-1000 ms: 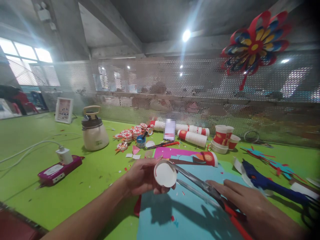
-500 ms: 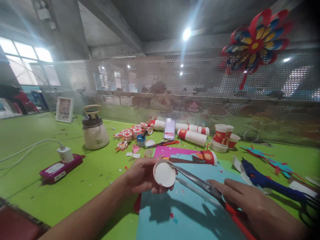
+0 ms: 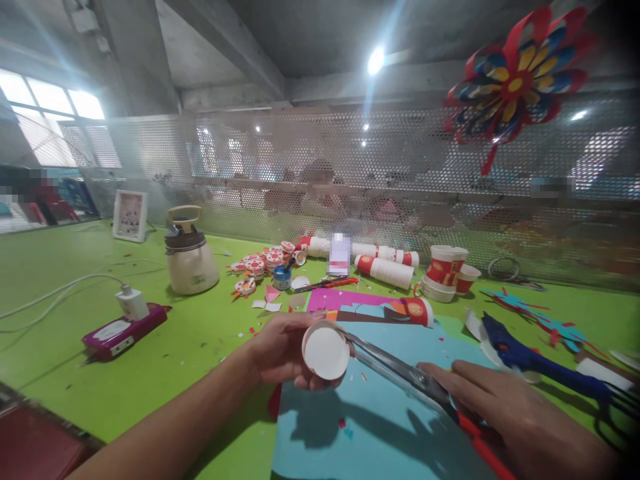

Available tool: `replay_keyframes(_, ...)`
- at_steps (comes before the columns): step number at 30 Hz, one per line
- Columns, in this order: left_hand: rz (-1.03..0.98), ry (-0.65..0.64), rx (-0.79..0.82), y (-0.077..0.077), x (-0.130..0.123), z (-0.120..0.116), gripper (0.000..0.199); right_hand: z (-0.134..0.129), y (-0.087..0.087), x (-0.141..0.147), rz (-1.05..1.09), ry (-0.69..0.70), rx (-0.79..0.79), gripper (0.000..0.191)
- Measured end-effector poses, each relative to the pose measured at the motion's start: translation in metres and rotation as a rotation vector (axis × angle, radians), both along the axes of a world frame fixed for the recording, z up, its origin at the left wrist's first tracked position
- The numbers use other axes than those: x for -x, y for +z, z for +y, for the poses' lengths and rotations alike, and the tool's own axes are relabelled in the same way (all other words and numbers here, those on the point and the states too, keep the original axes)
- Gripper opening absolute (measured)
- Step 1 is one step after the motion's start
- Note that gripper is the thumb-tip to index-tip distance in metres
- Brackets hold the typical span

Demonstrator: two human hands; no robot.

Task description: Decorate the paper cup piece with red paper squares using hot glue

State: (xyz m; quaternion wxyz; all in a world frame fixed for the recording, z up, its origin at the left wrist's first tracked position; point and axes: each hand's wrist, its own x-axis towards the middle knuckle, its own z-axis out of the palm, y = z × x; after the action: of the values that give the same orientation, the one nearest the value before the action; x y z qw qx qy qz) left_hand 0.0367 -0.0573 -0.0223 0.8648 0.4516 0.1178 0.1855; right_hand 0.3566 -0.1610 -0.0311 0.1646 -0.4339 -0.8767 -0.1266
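Note:
My left hand (image 3: 280,353) is closed around a shallow round white piece, the bottom of a paper cup (image 3: 327,351), its circular face toward me. In my right hand (image 3: 520,407) are scissors (image 3: 425,380) with red handles. Their blades point left and touch or nearly touch the cup bottom's right edge; whether paper lies between them I cannot make out. Below both hands lies a light blue paper sheet (image 3: 320,460) with small red and blue scraps. Just beyond, a red paper cup (image 3: 417,311) rests on its side.
A blue hot glue gun (image 3: 540,367) lies at the right. Stacked paper cups (image 3: 385,271) and round red-and-white paper pieces (image 3: 255,267) are farther back. At the left stand a cream jug (image 3: 191,260) and a purple power strip (image 3: 125,333). A paper flower (image 3: 517,83) hangs at upper right.
The cup bottom has shifted slightly left in my left hand, and the scissor blades have come closer together. My right hand has barely moved.

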Motion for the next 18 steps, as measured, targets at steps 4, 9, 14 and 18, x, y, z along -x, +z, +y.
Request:
replay_keyframes(4, 0.007, 0.011, -0.022, 0.001, -0.001, -0.001, 0.053, 0.001, 0.002, 0.002, -0.008, 0.022, -0.008, 0.046)
replay_keyframes(9, 0.021, 0.056, -0.078, -0.001, -0.001, 0.001, 0.053, 0.006, 0.007, 0.005, -0.019, 0.034, -0.08, 0.047)
replay_keyframes(14, -0.014, 0.106, -0.077, 0.002, 0.0, 0.0, 0.047, 0.009, 0.01, 0.005, 0.008, 0.052, -0.17, 0.044)
replay_keyframes(18, -0.041, 0.127, -0.129, 0.01, 0.003, -0.001, 0.047, 0.011, 0.017, 0.01, 0.146, -0.005, -0.146, 0.036)
